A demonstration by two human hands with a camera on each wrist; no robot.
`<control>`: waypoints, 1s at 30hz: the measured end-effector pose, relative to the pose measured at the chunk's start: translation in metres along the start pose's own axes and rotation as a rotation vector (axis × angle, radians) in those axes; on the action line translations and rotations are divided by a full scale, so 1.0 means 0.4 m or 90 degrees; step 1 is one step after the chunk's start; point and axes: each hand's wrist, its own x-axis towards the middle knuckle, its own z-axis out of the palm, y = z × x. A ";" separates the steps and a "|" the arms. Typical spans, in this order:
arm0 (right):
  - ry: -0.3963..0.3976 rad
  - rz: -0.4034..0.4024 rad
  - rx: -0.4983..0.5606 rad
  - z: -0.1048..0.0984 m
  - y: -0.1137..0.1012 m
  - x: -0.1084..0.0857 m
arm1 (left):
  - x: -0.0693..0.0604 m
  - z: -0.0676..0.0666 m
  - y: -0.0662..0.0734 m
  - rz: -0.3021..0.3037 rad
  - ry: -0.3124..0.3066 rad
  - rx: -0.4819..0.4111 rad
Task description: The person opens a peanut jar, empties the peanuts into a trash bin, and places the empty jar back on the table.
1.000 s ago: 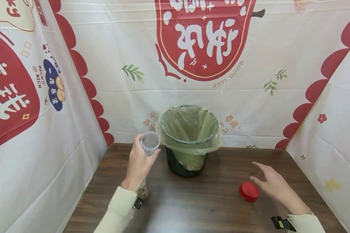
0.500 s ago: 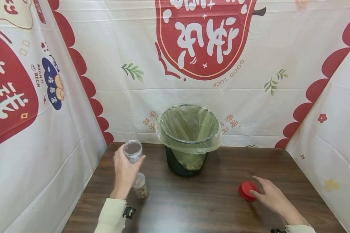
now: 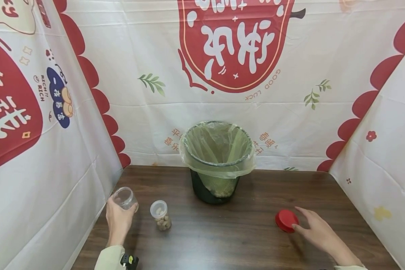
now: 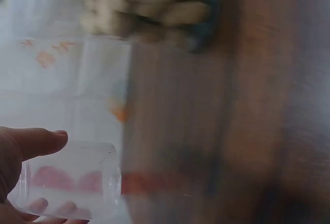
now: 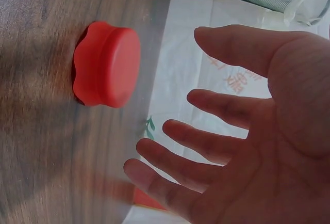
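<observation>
Near the table's left edge my left hand [image 3: 118, 221] grips a clear plastic jar [image 3: 127, 204] with a wide open mouth. In the left wrist view, the thumb and several fingers lie round this jar [image 4: 105, 180], and nothing shows inside it. To its right stands a second clear jar [image 3: 162, 221], part filled with pale brown lumps [image 4: 154, 4] that may be nuts. My right hand [image 3: 318, 232] hovers just right of a red scalloped object [image 3: 287, 220], perhaps a lid or small bowl. The right wrist view shows spread fingers [image 5: 175, 162] apart from that red object [image 5: 111, 66].
A dark mesh bin [image 3: 207, 191] with a pale yellow-green bag [image 3: 219, 170] over its rim stands at the back middle of the brown wooden table [image 3: 219, 240]. Printed white cloth [image 3: 121, 75] hangs behind the table and along both sides.
My left hand has carried the clear jar left and down, away from the bin, bringing the filled jar into full view. The right hand has shifted slightly down beside the red object.
</observation>
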 end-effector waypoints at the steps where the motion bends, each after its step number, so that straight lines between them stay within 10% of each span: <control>1: 0.002 -0.002 0.001 -0.001 -0.001 -0.001 | -0.002 0.001 -0.014 -0.007 -0.009 0.006; 18: 0.010 -0.013 0.006 -0.008 -0.036 0.001 | -0.014 0.007 -0.090 -0.038 -0.086 0.044; 30: 0.001 -0.058 0.012 -0.030 -0.106 0.033 | -0.018 -0.043 -0.024 0.021 -0.103 0.076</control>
